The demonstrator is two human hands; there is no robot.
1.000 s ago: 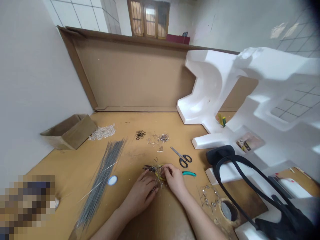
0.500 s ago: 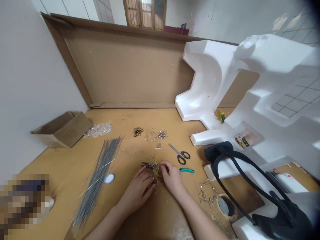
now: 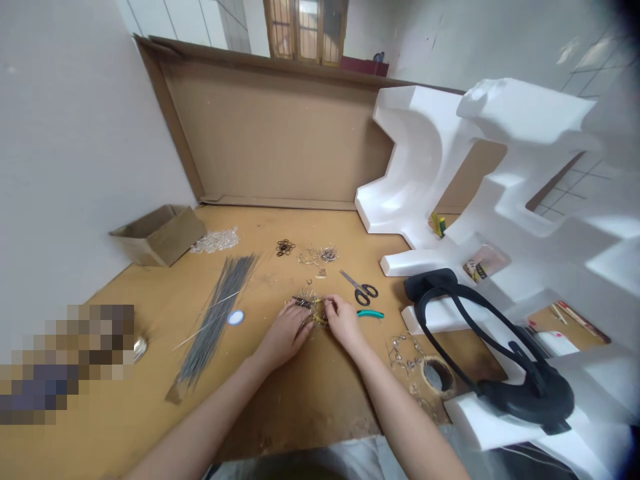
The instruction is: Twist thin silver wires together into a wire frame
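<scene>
Near the table's middle, a small tangle of thin wire pieces [image 3: 309, 298] with yellow and black parts lies between both hands. My left hand [image 3: 287, 332] is bent over its left side, fingers curled on it. My right hand [image 3: 344, 321] pinches at its right side with thumb and forefinger. What exactly the fingertips hold is too small to tell. A teal handle [image 3: 371, 313] sticks out right of my right hand. Black-handled scissors [image 3: 361, 291] lie just beyond it. Black rings [image 3: 285, 248] and a silvery wire pile [image 3: 329, 254] sit farther back.
Left: a bundle of grey wires [image 3: 220, 313], a white-blue disc [image 3: 235, 317], clear pieces [image 3: 216, 241] and a cardboard box [image 3: 165, 237]. Right: white foam [image 3: 415, 160], a black headset strap [image 3: 480, 320], a tape roll [image 3: 437, 377] and wire rings [image 3: 406, 352]. A blurred patch covers the left edge.
The camera view has shifted, so the table items appear higher and the left-side items farther right. Both hands stay at the wire tangle, with little change in their pose.
</scene>
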